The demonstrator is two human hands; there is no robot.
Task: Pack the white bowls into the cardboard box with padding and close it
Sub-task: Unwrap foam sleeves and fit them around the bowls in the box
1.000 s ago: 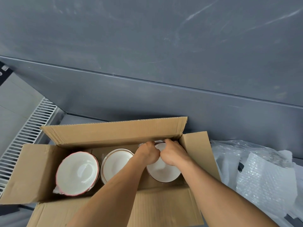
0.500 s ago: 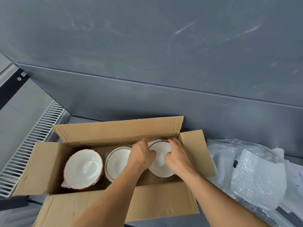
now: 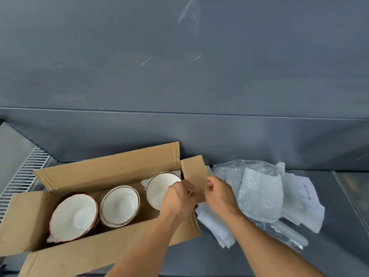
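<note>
White bowls sit 3 in a row inside the open cardboard box point(image 3: 103, 174): a red-rimmed bowl point(image 3: 73, 216) at the left, a brown-rimmed bowl point(image 3: 119, 205) in the middle, a third bowl point(image 3: 159, 186) at the right end. The left hand point(image 3: 178, 197) pinches the box's right end flap point(image 3: 194, 176); the right hand point(image 3: 218, 193), fingers curled, touches that flap's outer face. Bubble wrap point(image 3: 260, 194) and paper sheets point(image 3: 299, 200) lie beside the box on the grey bench point(image 3: 339, 236).

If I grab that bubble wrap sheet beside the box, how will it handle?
The bubble wrap will likely be floppy: it already lies bent and draped over the plastic and papers. Probably very light for its size, being thin air-filled film, so it may shift at a brush. Its slick surface could slip in a loose pinch.
</note>
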